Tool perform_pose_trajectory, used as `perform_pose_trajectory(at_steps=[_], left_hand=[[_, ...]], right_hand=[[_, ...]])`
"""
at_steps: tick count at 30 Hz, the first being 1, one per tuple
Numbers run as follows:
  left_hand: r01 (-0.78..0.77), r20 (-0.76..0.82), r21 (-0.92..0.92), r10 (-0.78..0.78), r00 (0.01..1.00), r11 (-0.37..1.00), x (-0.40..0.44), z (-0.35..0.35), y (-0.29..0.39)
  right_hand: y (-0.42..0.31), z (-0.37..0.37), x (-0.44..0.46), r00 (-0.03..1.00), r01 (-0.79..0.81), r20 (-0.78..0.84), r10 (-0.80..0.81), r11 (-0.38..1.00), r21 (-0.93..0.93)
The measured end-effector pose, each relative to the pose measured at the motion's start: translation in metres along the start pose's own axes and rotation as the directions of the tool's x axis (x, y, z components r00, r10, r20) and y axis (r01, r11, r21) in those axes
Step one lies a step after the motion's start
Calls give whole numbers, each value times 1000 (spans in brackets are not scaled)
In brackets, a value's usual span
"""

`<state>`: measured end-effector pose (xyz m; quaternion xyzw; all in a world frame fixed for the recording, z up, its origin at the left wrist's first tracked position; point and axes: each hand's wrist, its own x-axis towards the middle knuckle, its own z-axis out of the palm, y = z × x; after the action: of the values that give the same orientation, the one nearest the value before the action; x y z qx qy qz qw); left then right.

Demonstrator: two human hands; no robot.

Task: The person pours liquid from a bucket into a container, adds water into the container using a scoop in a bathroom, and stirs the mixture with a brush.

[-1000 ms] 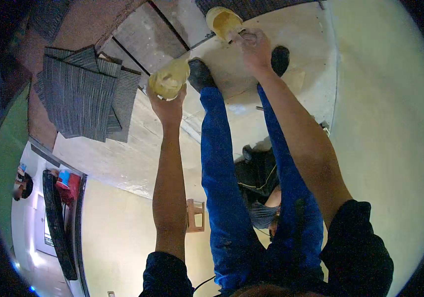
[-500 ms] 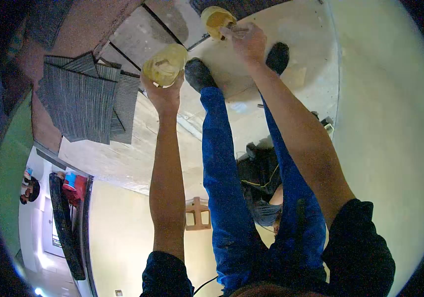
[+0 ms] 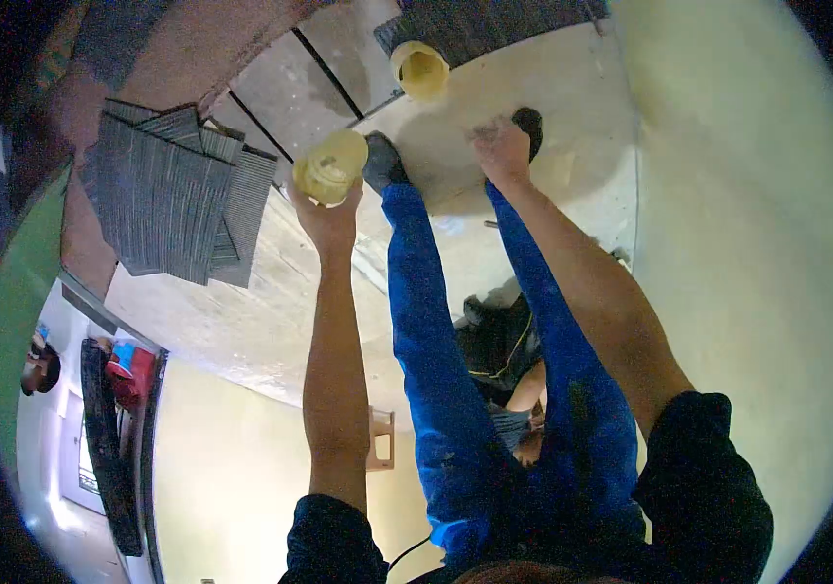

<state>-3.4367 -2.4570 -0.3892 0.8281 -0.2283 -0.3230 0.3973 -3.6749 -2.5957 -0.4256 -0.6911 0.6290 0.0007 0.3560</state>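
A pale yellow container (image 3: 331, 165) is gripped in my left hand (image 3: 327, 219), its material-smeared side facing up. My right hand (image 3: 501, 151) is near the dark shoe on the right, fingers bent and partly blurred; whether a small thing is between them cannot be made out. Apart from that hand, a second yellow container (image 3: 422, 73) rests at the edge of the dark ribbed sheet (image 3: 494, 24), its opening showing.
Dark ribbed sheets (image 3: 159, 190) lie stacked at the left. Between my legs, a person's arm (image 3: 528, 387) and dark clothing show below. A brown wooden frame (image 3: 381, 440), a red item (image 3: 132, 378) and a pale wall (image 3: 728, 243) are also in view.
My right hand has drawn back from the second container toward the shoe. That container now stands apart from the hand. The left hand still holds its container, slightly lower in view.
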Motion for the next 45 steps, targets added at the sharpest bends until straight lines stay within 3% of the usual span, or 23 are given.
perform_pose_trajectory(at_steps=[2,4,5,6,8,10,11,12,14,17,19,21,22,24,25,29,32,35,36,38,42,43,45], left_hand=[[-5,-12,-82,4,1000,997,-16,-7,19],[-24,-38,-165,18,999,986,-31,-18,33],[46,-78,-240,-66,995,970,-39,-22,33],[-41,-126,38,46,991,998,-50,-32,34],[-74,-227,56,85,970,996,-82,-45,30],[-6,-175,-288,-46,983,958,-98,-76,80],[-7,-263,-56,-8,965,998,-110,-83,75],[15,-126,-76,-24,992,997,-116,-113,107],[-50,-309,119,85,947,992,-142,-146,140],[-121,-269,188,169,948,975,-191,-224,131],[-237,-369,171,285,885,956,-223,-293,155],[-279,-410,215,346,844,936,-252,-353,154],[-327,-451,258,413,791,909,-287,-369,72],[-352,-514,288,454,728,891,-315,-416,35],[-328,-576,198,380,724,924,-337,-453,38],[-231,-731,291,371,573,929,-416,-564,35],[-208,-828,273,339,446,939,-464,-625,8],[-150,-874,231,273,403,961,-518,-690,-19],[-90,-865,241,256,432,966,-497,-720,-25],[-234,-891,149,233,389,961,-522,-756,-29],[-254,-929,110,190,316,961,-555,-836,-46],[-214,-925,97,167,340,972,-519,-843,-38],[-155,-941,97,141,308,983,-483,-855,-37]], right_hand=[[18,-7,-16,998,43,45,-41,998,-41],[24,-18,-26,994,-55,93,62,996,-75],[13,-36,-32,979,-83,182,96,994,-76],[-2,-54,-39,955,-106,269,124,991,-82],[-15,-60,-68,925,-168,346,159,986,-4],[-58,-91,-91,869,-8,493,41,998,-68],[-75,-99,-106,866,91,493,-90,996,21],[-95,-107,-126,848,187,483,-218,976,111],[-205,-162,-177,811,124,514,-278,941,314],[-328,-188,-294,802,180,480,-355,910,373],[-378,-176,-346,749,382,335,-571,787,485],[-440,-172,-400,610,561,232,-758,620,549],[-410,-106,-448,538,647,210,-816,560,518],[-430,-78,-496,413,766,257,-874,486,421],[-450,-68,-527,278,816,175,-945,328,475],[-515,-61,-643,115,894,281,-953,223,390],[-558,-35,-718,-29,891,231,-973,80,447],[-594,1,-799,-216,893,228,-950,-97,440],[-628,26,-796,-255,888,223,-941,-137,439],[-638,37,-839,-219,847,206,-954,-82,525],[-683,70,-911,-236,801,172,-956,-91,592],[-711,82,-877,-210,802,191,-959,-57,594],[-748,107,-838,-287,794,188,-939,-123,595]])
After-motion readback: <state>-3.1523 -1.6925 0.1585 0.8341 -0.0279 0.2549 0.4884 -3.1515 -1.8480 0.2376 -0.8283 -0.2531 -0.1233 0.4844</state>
